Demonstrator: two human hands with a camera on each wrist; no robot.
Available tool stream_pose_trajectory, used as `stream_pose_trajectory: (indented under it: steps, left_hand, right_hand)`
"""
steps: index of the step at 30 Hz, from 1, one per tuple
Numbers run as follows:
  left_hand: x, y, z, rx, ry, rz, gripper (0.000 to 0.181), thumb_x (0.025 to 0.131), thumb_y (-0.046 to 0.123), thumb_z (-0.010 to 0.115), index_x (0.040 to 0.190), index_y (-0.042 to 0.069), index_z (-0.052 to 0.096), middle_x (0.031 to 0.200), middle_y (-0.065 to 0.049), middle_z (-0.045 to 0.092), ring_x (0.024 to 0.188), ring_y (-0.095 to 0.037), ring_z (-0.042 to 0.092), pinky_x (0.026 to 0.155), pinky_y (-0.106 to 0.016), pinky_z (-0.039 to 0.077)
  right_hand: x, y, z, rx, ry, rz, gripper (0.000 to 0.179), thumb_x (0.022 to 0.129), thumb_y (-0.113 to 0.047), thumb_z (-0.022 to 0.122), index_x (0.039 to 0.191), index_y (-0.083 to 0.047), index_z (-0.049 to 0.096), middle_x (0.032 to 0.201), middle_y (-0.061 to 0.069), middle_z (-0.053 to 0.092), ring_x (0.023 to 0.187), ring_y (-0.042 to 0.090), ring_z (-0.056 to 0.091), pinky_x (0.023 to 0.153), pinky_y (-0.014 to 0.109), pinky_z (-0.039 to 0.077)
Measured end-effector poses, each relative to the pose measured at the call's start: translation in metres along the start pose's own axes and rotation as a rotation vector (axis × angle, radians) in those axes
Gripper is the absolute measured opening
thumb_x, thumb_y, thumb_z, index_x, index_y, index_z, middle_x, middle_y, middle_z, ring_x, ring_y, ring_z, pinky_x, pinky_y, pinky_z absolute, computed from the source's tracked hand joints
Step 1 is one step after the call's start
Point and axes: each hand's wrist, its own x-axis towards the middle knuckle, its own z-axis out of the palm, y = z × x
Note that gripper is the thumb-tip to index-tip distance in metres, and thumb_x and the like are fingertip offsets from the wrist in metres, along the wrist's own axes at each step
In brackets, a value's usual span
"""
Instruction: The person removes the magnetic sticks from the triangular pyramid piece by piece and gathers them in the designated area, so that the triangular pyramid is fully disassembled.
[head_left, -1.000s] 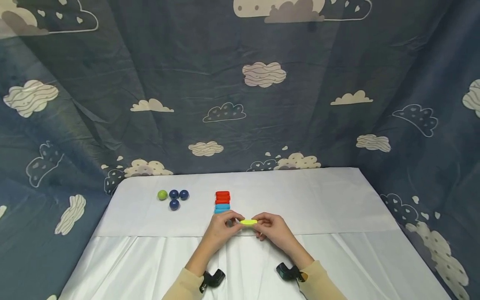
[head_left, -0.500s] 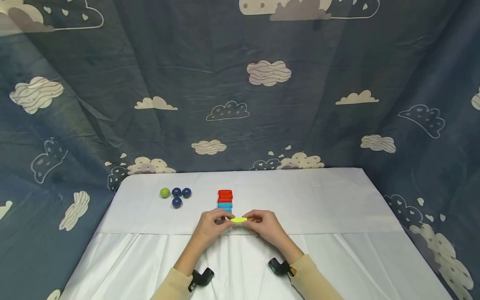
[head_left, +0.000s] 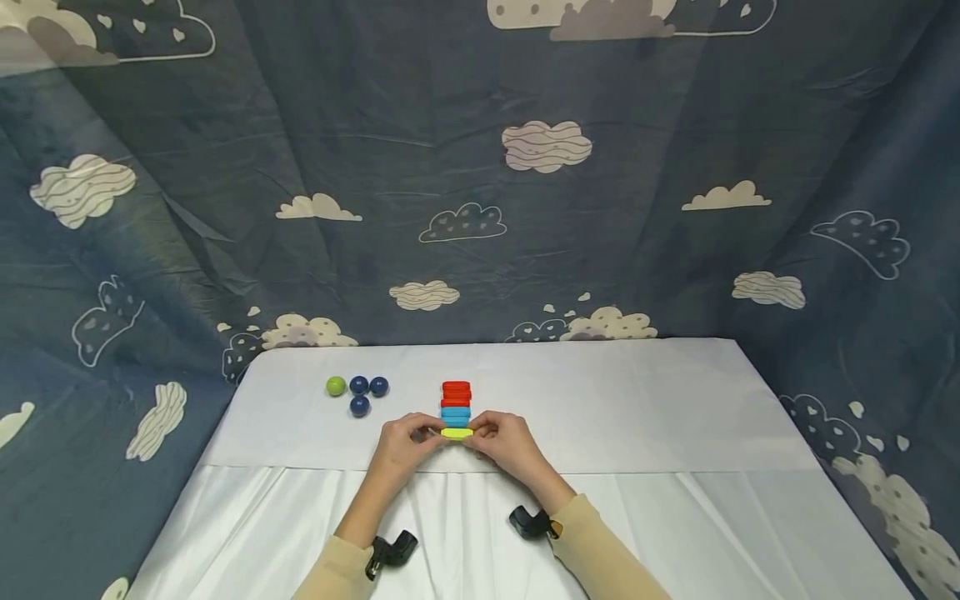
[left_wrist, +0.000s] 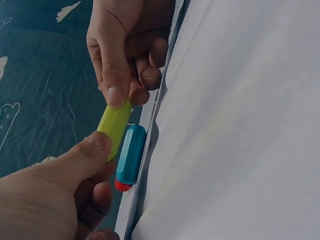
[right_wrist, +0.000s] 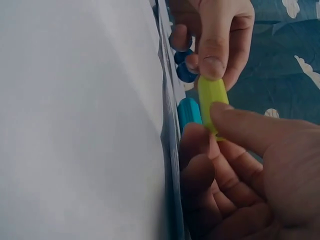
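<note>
A short yellow ridged rod (head_left: pixel 457 433) is held level between both hands, one at each end. My left hand (head_left: pixel 397 447) pinches its left end between thumb and fingers. On the right end, the thumb and fingers of my right hand (head_left: pixel 512 447) do the same. Just beyond it lie blue rods (head_left: pixel 455 413) of like shape, and behind those a row of red rods (head_left: pixel 456 393), all lined up crosswise. In the left wrist view the yellow rod is raised higher than the blue rod (left_wrist: pixel 132 155), with a red end (left_wrist: pixel 122 186) peeking out beside it.
Left of the rods, a green ball (head_left: pixel 336 386) and several dark blue balls (head_left: pixel 360 406) rest on the white table cover (head_left: pixel 600 408). A dark curtain with printed clouds (head_left: pixel 360 267) hangs behind. Each wrist carries a small black camera (head_left: pixel 531 522).
Both hands have moved left together with the yellow rod, bringing it from right of the row to directly in front of the blue rods. The head view has shifted slightly.
</note>
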Motion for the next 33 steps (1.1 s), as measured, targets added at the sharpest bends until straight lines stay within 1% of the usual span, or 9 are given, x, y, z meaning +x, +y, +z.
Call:
stream_pose_trajectory:
  steps: [4,7,12,17,22,27,30,33]
  left_hand:
    - [0.000,-0.004,0.001,0.023,0.013,0.008,0.013,0.085,0.015,0.089,0.097,0.016,0.084,0.089,0.003,0.078,0.076,-0.005,0.061,0.070,-0.021,0.052]
    - [0.001,-0.006,0.001,0.039,0.019,0.016,0.013,0.085,0.014,0.090,0.096,0.016,0.084,0.087,0.004,0.077,0.076,-0.004,0.060,0.070,-0.020,0.052]
    - [0.000,-0.006,0.003,0.049,0.024,0.034,0.014,0.083,0.011,0.090,0.095,0.013,0.084,0.087,0.003,0.077,0.077,-0.006,0.063,0.071,-0.021,0.054]
    - [0.001,-0.008,0.005,0.061,0.030,0.023,0.013,0.083,0.010,0.090,0.094,0.014,0.083,0.088,0.003,0.078,0.078,-0.005,0.065,0.073,-0.021,0.056]
    - [0.004,-0.007,0.006,0.065,0.041,0.023,0.013,0.083,0.010,0.090,0.092,0.015,0.082,0.086,0.003,0.077,0.076,-0.005,0.063,0.072,-0.021,0.054]
    - [0.005,-0.006,0.008,0.067,0.046,-0.003,0.012,0.084,0.012,0.090,0.092,0.016,0.082,0.084,0.005,0.075,0.075,-0.005,0.061,0.071,-0.021,0.053]
    - [0.005,-0.007,0.008,0.061,0.048,-0.024,0.011,0.085,0.013,0.089,0.092,0.018,0.081,0.083,0.006,0.074,0.075,-0.004,0.059,0.071,-0.021,0.052]
    - [0.004,-0.008,0.007,0.058,0.070,-0.020,0.009,0.087,0.013,0.087,0.091,0.018,0.081,0.084,0.006,0.073,0.076,-0.005,0.059,0.071,-0.022,0.051]
  right_hand:
    - [0.003,0.000,0.003,-0.030,0.008,0.011,0.018,0.091,-0.015,0.082,0.104,-0.004,0.077,0.081,0.001,0.074,0.062,0.008,0.062,0.059,0.022,0.050]
    - [0.005,-0.001,0.005,-0.081,0.016,0.018,0.016,0.091,-0.017,0.083,0.103,-0.006,0.078,0.079,0.000,0.072,0.064,0.009,0.060,0.062,0.022,0.049]
    - [0.005,-0.004,0.009,-0.154,0.025,0.045,0.015,0.091,-0.019,0.083,0.100,-0.008,0.078,0.077,-0.002,0.068,0.069,0.011,0.056,0.065,0.024,0.047]
    - [0.004,-0.005,0.011,-0.177,0.047,0.046,0.015,0.090,-0.017,0.084,0.100,-0.008,0.078,0.075,-0.003,0.067,0.069,0.011,0.056,0.066,0.024,0.047]
    - [0.006,-0.004,0.011,-0.179,0.078,0.038,0.016,0.090,-0.014,0.084,0.101,-0.006,0.077,0.074,-0.002,0.066,0.066,0.011,0.055,0.063,0.024,0.045]
    - [0.006,-0.004,0.009,-0.158,0.086,0.048,0.018,0.089,-0.015,0.085,0.102,-0.007,0.076,0.074,-0.001,0.065,0.066,0.012,0.054,0.062,0.024,0.044]
    - [0.005,-0.003,0.008,-0.138,0.076,0.055,0.019,0.089,-0.016,0.085,0.104,-0.007,0.075,0.074,0.000,0.065,0.064,0.012,0.055,0.060,0.024,0.045]
    - [0.003,-0.001,0.004,-0.087,0.041,0.074,0.020,0.091,-0.017,0.083,0.105,-0.006,0.074,0.074,0.000,0.067,0.060,0.011,0.056,0.057,0.024,0.046]
